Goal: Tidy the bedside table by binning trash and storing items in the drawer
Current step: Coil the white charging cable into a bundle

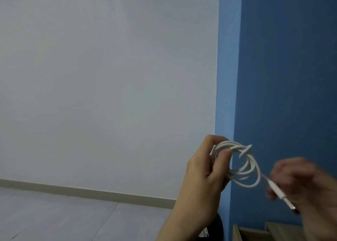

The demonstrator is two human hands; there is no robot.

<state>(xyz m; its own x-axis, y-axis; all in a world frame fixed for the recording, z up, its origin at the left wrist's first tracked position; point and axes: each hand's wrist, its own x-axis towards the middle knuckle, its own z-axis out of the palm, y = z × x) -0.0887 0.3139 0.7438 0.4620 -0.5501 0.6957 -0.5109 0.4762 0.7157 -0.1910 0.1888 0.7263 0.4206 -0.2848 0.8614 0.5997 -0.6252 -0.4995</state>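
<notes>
While coiled, white cable (plug blurred).

A pale grey-white wall fills most of the view and meets a deep blue wall at a lighter blue vertical corner strip. A beige skirting board runs along the grey tiled floor. Light wooden furniture edges into the lower right.

Dim, flat light; motion-blurred right hand.
</notes>
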